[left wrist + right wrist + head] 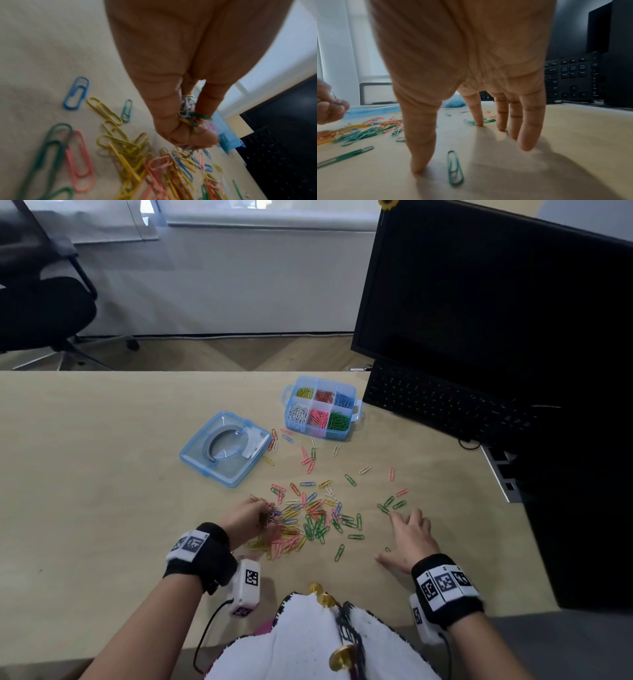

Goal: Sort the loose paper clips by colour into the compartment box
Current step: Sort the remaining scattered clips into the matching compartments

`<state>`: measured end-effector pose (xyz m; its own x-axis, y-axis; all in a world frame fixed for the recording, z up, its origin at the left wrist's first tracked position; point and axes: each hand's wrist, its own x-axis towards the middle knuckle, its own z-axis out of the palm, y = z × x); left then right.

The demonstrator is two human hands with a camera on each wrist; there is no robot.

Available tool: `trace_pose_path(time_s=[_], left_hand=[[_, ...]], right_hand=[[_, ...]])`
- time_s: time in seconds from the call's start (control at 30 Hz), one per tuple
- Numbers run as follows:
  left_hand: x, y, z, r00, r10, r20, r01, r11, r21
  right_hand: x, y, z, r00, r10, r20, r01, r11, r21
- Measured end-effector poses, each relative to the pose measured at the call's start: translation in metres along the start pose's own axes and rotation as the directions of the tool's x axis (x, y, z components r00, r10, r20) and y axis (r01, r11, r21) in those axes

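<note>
The left hand [251, 517] hangs over the left edge of the clip pile [308, 522] in the lower middle of the head view, its grip curled round a mixed bunch of clips [190, 116]; the left wrist view shows white, green, yellow and pink ones pinched between the fingers [164, 102] and thumb.

The right hand [409, 539] lies lower right of the pile with its grip spread, straight fingertips [528, 143] touching the tabletop [102, 474] and holding nothing. In the right wrist view a green clip [454, 168] lies on the tabletop between thumb and fingers, and the index tip touches or sits just beside another green clip [470, 121]; which, I cannot tell.

The box [320, 407] stands open at upper centre of the tabletop, above the pile. Its six compartments hold yellow, red and blue clips in the far row and white, pink and green in the near row. Its lid [224, 448] lies flat to the left of it. More loose clips are scattered between box and pile.

A keyboard [442, 402] and dark monitor [496, 302] fill the right of the frame; a chair [41, 306] stands upper left.
</note>
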<state>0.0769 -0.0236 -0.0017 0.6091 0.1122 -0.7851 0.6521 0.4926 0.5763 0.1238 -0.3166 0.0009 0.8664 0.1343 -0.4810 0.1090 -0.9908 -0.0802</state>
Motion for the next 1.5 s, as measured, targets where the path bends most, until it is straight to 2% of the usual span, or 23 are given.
trace_pose_path(time_s=[0.1, 0.2, 0.33, 0.43, 0.53, 0.63, 0.7, 0.83, 1.0, 1.1, 1.2, 1.27, 1.33, 1.4, 1.43, 1.5], left_hand=[[-0.006, 0.009, 0.008, 0.991, -0.051, 0.121, 0.071, 0.984, -0.165], [-0.007, 0.017, 0.021, 0.975, -0.039, 0.219, 0.091, 0.968, -0.233], [-0.014, 0.028, 0.047, 0.948, -0.011, 0.319, 0.112, 0.947, -0.302], [-0.029, 0.041, 0.063, 0.934, 0.035, 0.356, 0.091, 0.940, -0.330], [-0.040, 0.050, 0.073, 0.914, 0.090, 0.396, 0.078, 0.919, -0.388], [-0.046, 0.056, 0.076, 0.913, 0.115, 0.390, 0.052, 0.918, -0.394], [-0.048, 0.057, 0.078, 0.913, 0.120, 0.390, 0.048, 0.918, -0.393], [-0.049, 0.057, 0.077, 0.915, 0.115, 0.387, 0.048, 0.921, -0.386], [-0.046, 0.057, 0.071, 0.910, 0.072, 0.409, 0.088, 0.929, -0.359], [-0.046, 0.058, 0.069, 0.913, 0.069, 0.403, 0.074, 0.941, -0.329], [-0.045, 0.059, 0.068, 0.913, 0.072, 0.402, 0.080, 0.934, -0.348], [-0.044, 0.061, 0.067, 0.905, 0.089, 0.416, 0.085, 0.920, -0.383], [-0.043, 0.063, 0.065, 0.899, 0.098, 0.426, 0.091, 0.911, -0.402], [-0.043, 0.065, 0.064, 0.896, 0.107, 0.431, 0.086, 0.910, -0.407], [-0.043, 0.066, 0.064, 0.896, 0.113, 0.430, 0.083, 0.909, -0.410], [-0.042, 0.068, 0.062, 0.897, 0.120, 0.424, 0.079, 0.903, -0.422]], right_hand=[[0.002, -0.001, -0.009, 0.999, 0.021, 0.025, -0.023, 0.998, 0.063], [0.003, -0.003, -0.023, 1.000, 0.002, 0.021, -0.005, 0.990, 0.139], [-0.006, -0.019, -0.051, 0.982, -0.151, -0.113, 0.176, 0.949, 0.261], [-0.021, -0.040, -0.076, 0.916, -0.283, -0.285, 0.381, 0.838, 0.390], [-0.032, -0.064, -0.095, 0.829, -0.368, -0.421, 0.541, 0.718, 0.438], [-0.037, -0.084, -0.109, 0.743, -0.403, -0.534, 0.645, 0.645, 0.410], [-0.033, -0.092, -0.114, 0.726, -0.379, -0.573, 0.653, 0.642, 0.402], [-0.021, -0.101, -0.116, 0.746, -0.355, -0.563, 0.615, 0.692, 0.378], [-0.011, -0.106, -0.110, 0.810, -0.344, -0.475, 0.536, 0.762, 0.362], [-0.010, -0.108, -0.113, 0.835, -0.280, -0.473, 0.512, 0.709, 0.485], [-0.004, -0.109, -0.116, 0.916, -0.210, -0.342, 0.393, 0.646, 0.654], [0.002, -0.107, -0.119, 0.965, -0.189, -0.182, 0.257, 0.542, 0.800], [0.004, -0.106, -0.125, 0.980, -0.195, -0.022, 0.085, 0.318, 0.944], [0.003, -0.106, -0.131, 0.970, -0.237, 0.061, -0.037, 0.105, 0.994], [0.003, -0.106, -0.132, 0.962, -0.258, 0.086, -0.078, 0.041, 0.996], [0.006, -0.107, -0.133, 0.946, -0.298, 0.129, -0.144, -0.027, 0.989]])
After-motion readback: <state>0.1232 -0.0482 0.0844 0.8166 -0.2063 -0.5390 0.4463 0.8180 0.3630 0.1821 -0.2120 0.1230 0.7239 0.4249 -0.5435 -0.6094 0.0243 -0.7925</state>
